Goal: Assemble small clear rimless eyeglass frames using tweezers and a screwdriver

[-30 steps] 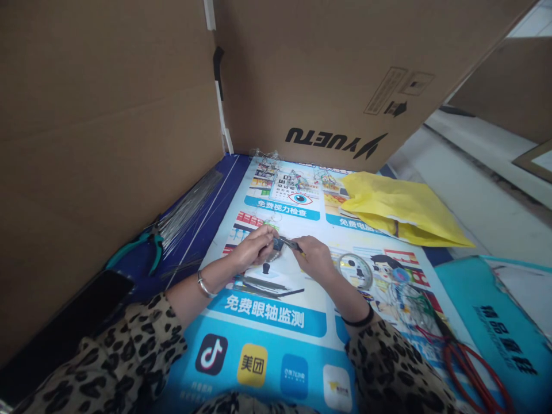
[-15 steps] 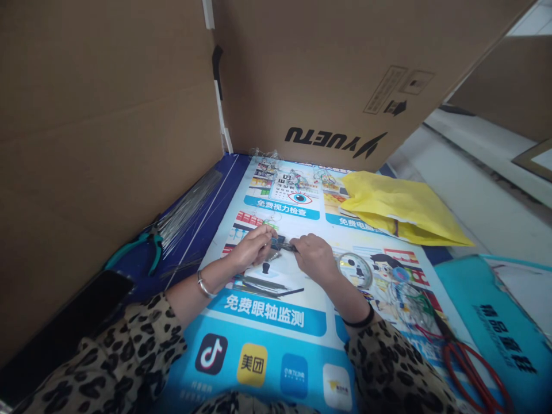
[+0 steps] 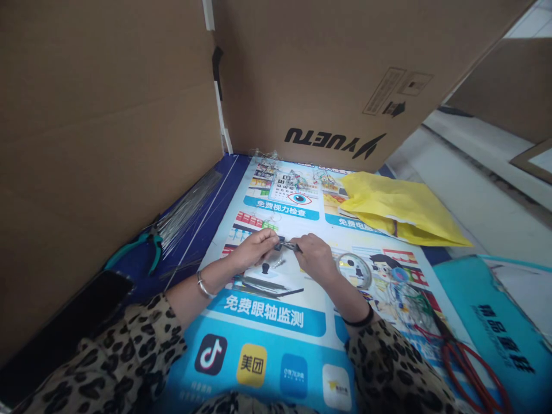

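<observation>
My left hand (image 3: 254, 248) and my right hand (image 3: 314, 257) meet over a printed poster mat (image 3: 276, 322). My right hand is closed on small dark pliers (image 3: 288, 246), whose tip points left. The fingers of my left hand pinch a small piece at that tip; it is too small to name. A bit of thin wire (image 3: 278, 263) lies just below the hands. Both sleeves have a leopard print. The left wrist wears a silver bangle, the right a black band.
Tall cardboard walls (image 3: 107, 115) stand at left and behind. A bundle of straight wires (image 3: 185, 210) and teal-handled pliers (image 3: 144, 247) lie at left. A yellow bag (image 3: 401, 210), a clear ring (image 3: 356, 270), red-handled tool (image 3: 470, 368) and teal folder (image 3: 500, 322) lie at right.
The hands stay together at the same spot. My right hand has shifted slightly and turned the pliers a little; the rest is unmoved.
</observation>
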Tool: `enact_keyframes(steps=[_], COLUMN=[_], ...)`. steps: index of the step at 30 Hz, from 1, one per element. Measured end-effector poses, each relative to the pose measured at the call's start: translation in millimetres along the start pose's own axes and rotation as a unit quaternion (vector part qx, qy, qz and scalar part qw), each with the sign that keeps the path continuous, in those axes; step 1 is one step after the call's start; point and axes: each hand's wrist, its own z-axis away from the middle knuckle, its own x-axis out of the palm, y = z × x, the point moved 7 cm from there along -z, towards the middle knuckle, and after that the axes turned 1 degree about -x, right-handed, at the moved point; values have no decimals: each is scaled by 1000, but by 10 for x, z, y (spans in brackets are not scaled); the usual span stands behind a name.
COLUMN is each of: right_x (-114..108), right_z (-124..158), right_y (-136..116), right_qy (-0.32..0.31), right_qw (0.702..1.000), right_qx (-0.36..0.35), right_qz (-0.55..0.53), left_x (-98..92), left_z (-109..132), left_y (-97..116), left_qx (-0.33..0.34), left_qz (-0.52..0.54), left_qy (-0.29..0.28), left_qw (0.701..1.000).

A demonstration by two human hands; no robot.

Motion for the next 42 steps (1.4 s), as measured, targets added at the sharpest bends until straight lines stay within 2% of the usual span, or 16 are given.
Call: enact_keyframes(steps=[4, 9, 16, 19, 26, 34, 37, 40, 42], right_x=[17, 46, 92, 128, 172, 221, 189, 100, 63], right_z=[13, 17, 33, 42, 21, 3, 20, 49, 53], right_y=[55, 93, 138, 167, 203, 193, 256, 332, 319], right_qy=[6, -1, -7, -22, -70, -85, -57, 2, 26], right_qw=[999, 998, 996, 995, 990, 991, 990, 985, 984], right_qx=[27, 49, 68, 82, 120, 97, 124, 172, 173], right_qz=[-26, -37, -51, -50, -31, -29, -23, -30, -46], left_x=[22, -2, 19, 5, -88, -144, -208, -299, -334], left_z=[-1, -13, -17, -23, -62, -57, -57, -54, -47], left_y=[-1, -34, -89, -99, -124, -81, -36, -14, -8], left_qx=[-9, -3, -16, -19, 5, 19, 46, 69, 77], left_qz=[17, 26, -17, 9, 81, 94, 100, 97, 78], left_qy=[-30, -21, -45, -36, 15, 53, 82, 132, 159], left_qw=[999, 999, 999, 999, 997, 994, 990, 984, 981])
